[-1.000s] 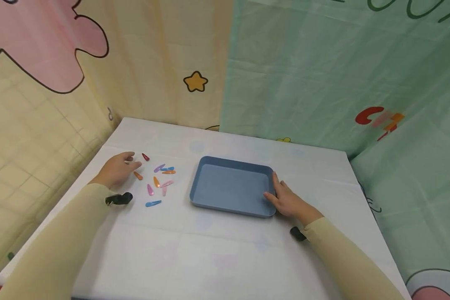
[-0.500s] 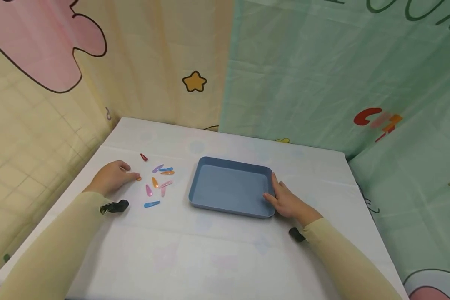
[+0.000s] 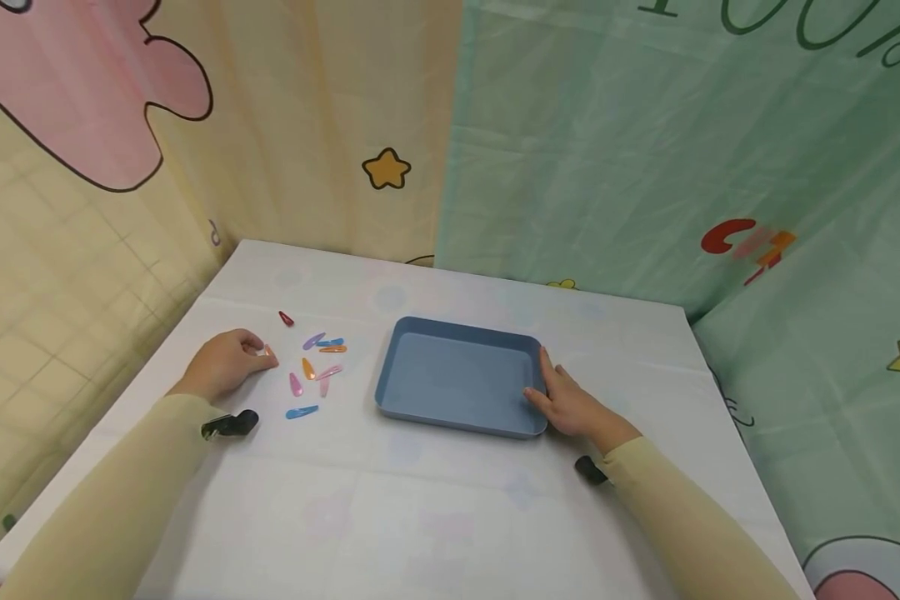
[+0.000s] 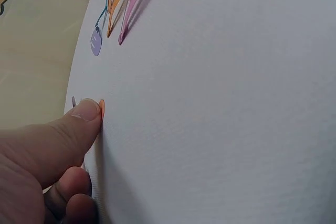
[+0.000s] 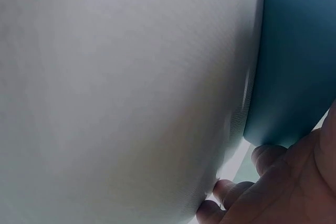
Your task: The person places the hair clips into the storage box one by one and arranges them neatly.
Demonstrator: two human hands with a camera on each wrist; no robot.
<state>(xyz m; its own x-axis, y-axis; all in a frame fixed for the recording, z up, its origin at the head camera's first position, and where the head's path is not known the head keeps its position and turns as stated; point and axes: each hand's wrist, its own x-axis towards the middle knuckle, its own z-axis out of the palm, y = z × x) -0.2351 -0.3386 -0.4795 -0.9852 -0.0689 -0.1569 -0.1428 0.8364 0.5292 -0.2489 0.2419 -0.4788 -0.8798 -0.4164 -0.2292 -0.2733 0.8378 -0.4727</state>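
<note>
My left hand [image 3: 221, 363] pinches a small orange snap hair clip [image 4: 102, 109] between thumb and fingertips, close over the white tabletop; most of the clip is hidden by the thumb. Right of this hand lie loose hair clips: a red one [image 3: 286, 318], a purple one [image 3: 313, 341], a yellow-orange one [image 3: 308, 368], a blue one [image 3: 302, 412] and several more. My right hand [image 3: 570, 403] rests at the right side of a blue-grey tray [image 3: 461, 423], its thumb over the rim and its extended fingers along the outer wall. Nothing lies in the tray.
The white-covered table [image 3: 412, 517] meets a cartoon-printed curtain [image 3: 570, 150] at the back. Similar cloth hangs at both sides. Black wrist cameras, one at the left cuff [image 3: 230, 424], sit close above the table.
My left hand has come down toward the table and taken the orange hair clip, which lay loose beside it; the clip now stands tilted up in its fingers. My right hand keeps its place.
</note>
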